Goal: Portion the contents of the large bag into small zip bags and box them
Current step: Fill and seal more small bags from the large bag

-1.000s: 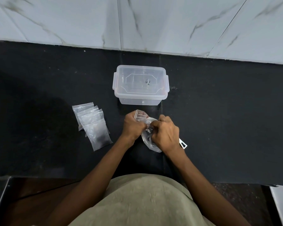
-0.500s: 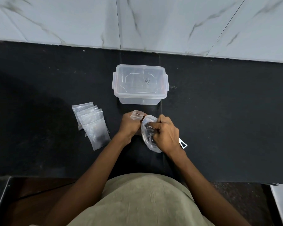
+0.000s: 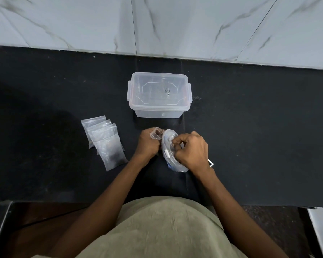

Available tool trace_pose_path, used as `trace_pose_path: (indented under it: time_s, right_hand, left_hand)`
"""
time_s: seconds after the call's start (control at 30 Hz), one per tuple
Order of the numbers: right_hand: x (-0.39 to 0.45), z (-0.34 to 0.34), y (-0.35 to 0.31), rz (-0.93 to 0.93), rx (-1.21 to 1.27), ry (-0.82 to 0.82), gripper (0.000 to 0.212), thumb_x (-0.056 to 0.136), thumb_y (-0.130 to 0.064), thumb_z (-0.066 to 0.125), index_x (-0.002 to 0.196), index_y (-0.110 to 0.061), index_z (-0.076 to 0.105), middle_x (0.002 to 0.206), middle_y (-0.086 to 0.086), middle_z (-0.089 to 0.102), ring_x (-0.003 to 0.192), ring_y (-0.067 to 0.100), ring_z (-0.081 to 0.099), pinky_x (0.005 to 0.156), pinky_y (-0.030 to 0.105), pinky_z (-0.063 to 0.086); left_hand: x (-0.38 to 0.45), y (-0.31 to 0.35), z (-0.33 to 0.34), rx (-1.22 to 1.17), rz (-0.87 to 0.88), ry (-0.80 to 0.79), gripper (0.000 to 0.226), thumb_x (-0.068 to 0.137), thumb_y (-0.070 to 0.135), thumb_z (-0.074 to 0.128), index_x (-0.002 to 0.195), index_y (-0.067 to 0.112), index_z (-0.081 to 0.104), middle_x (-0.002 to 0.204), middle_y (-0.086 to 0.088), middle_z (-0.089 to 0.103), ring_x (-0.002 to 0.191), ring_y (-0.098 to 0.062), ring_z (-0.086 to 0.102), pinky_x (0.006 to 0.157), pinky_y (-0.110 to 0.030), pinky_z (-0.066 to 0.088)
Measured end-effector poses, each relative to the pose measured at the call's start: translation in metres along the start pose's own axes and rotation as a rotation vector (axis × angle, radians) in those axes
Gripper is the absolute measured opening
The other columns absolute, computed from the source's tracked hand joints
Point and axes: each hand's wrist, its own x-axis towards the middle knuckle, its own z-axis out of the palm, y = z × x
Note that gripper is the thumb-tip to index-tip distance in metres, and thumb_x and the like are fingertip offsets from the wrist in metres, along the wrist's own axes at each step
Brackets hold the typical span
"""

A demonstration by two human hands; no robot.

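Mid-bench, near its front edge, my right hand (image 3: 191,148) digs into the large bag (image 3: 171,157); my left hand (image 3: 148,144) pinches a small zip bag (image 3: 156,134) open beside it. Small pieces could spill in transfer, missing that narrow mouth.

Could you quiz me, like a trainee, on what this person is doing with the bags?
1. True or false: the clear box has its lid on.
2. Which hand holds the open small zip bag? A left hand B right hand
3. Fill in: the pile of small bags lies to the person's ____ of the large bag.

Key: 1 true; 2 A; 3 left.
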Motion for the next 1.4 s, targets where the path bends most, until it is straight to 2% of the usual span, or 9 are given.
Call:
trace_pose_path:
  time_s: [0.13, 0.23, 0.4, 0.6, 0.7, 0.8, 0.93, 1.13, 1.4]
  right_hand:
    - [-0.003, -0.007, 0.003, -0.048, 0.037, 0.052, 0.026, 0.071, -0.008, 0.073, 0.090, -0.025, 0.080, 0.084, -0.011, 0.075, 0.083, 0.015, 0.059, 0.063, 0.030, 0.052]
    - [-0.005, -0.014, 0.014, -0.026, 0.048, 0.161, 0.029, 0.073, -0.008, 0.072, 0.098, -0.022, 0.079, 0.091, -0.009, 0.072, 0.089, 0.015, 0.058, 0.066, 0.029, 0.050]
    - [-0.009, -0.022, 0.036, -0.011, 0.152, 0.203, 0.029, 0.074, 0.002, 0.072, 0.093, -0.018, 0.079, 0.091, -0.010, 0.073, 0.085, 0.012, 0.060, 0.072, 0.024, 0.052]
    - [-0.011, -0.019, 0.037, -0.029, 0.299, 0.278, 0.028, 0.076, 0.008, 0.069, 0.093, -0.012, 0.079, 0.092, -0.004, 0.074, 0.080, 0.013, 0.068, 0.070, 0.031, 0.058]
    - [-0.012, -0.025, 0.036, 0.069, 0.368, 0.357, 0.026, 0.080, 0.005, 0.069, 0.094, -0.013, 0.078, 0.092, -0.002, 0.073, 0.077, 0.010, 0.069, 0.069, 0.030, 0.059]
    - [-0.016, -0.033, 0.042, 0.229, 0.134, 0.299, 0.032, 0.078, -0.005, 0.068, 0.107, -0.015, 0.075, 0.105, 0.001, 0.070, 0.098, 0.019, 0.064, 0.084, 0.033, 0.054]
    - [-0.019, -0.032, 0.045, 0.396, -0.187, 0.050, 0.043, 0.081, -0.026, 0.065, 0.120, -0.008, 0.062, 0.118, 0.014, 0.057, 0.110, 0.034, 0.052, 0.091, 0.044, 0.047]
    - [-0.019, -0.029, 0.045, 0.415, -0.094, 0.018, 0.026, 0.080, -0.015, 0.062, 0.104, -0.008, 0.065, 0.104, 0.014, 0.062, 0.098, 0.036, 0.060, 0.081, 0.042, 0.052]
    - [-0.030, -0.030, 0.046, 0.415, -0.188, 0.013, 0.022, 0.078, -0.026, 0.065, 0.097, -0.014, 0.065, 0.096, 0.007, 0.066, 0.093, 0.032, 0.062, 0.082, 0.042, 0.052]
  left_hand:
    - [0.000, 0.003, -0.004, -0.055, -0.037, -0.012, 0.011, 0.084, 0.002, 0.075, 0.093, 0.009, 0.076, 0.084, -0.007, 0.077, 0.071, -0.017, 0.071, 0.062, -0.033, 0.058]
    - [-0.002, 0.005, -0.006, -0.163, -0.095, -0.018, 0.024, 0.092, -0.007, 0.056, 0.102, 0.007, 0.072, 0.090, -0.009, 0.078, 0.078, -0.020, 0.073, 0.069, -0.037, 0.060]
    - [-0.011, 0.001, -0.003, -0.266, -0.129, -0.041, 0.020, 0.096, -0.003, 0.052, 0.105, 0.004, 0.069, 0.091, -0.011, 0.076, 0.079, -0.021, 0.068, 0.064, -0.032, 0.056]
    - [-0.011, -0.004, 0.013, -0.046, -0.062, 0.009, 0.011, 0.088, 0.024, 0.072, 0.095, 0.015, 0.071, 0.085, -0.010, 0.076, 0.070, -0.016, 0.069, 0.060, -0.032, 0.053]
    - [-0.007, -0.007, 0.020, 0.084, -0.077, 0.060, 0.034, 0.072, 0.040, 0.085, 0.093, 0.022, 0.064, 0.082, -0.002, 0.072, 0.075, -0.017, 0.068, 0.071, -0.036, 0.057]
    - [-0.003, -0.002, 0.025, 0.280, -0.100, 0.083, 0.052, 0.064, 0.053, 0.086, 0.096, 0.017, 0.065, 0.093, 0.001, 0.071, 0.086, -0.019, 0.068, 0.079, -0.038, 0.059]
    - [-0.005, 0.006, 0.034, 0.470, -0.070, 0.080, 0.053, 0.057, 0.062, 0.082, 0.083, 0.019, 0.067, 0.087, 0.002, 0.070, 0.082, -0.020, 0.068, 0.072, -0.036, 0.058]
    - [-0.004, 0.011, 0.043, 0.484, -0.043, 0.105, 0.037, 0.067, 0.040, 0.078, 0.098, 0.021, 0.068, 0.096, 0.001, 0.072, 0.091, -0.025, 0.069, 0.077, -0.034, 0.057]
    - [-0.003, 0.001, 0.043, 0.255, 0.082, 0.162, 0.023, 0.071, 0.015, 0.075, 0.091, 0.018, 0.065, 0.083, 0.004, 0.071, 0.079, -0.022, 0.069, 0.072, -0.034, 0.057]
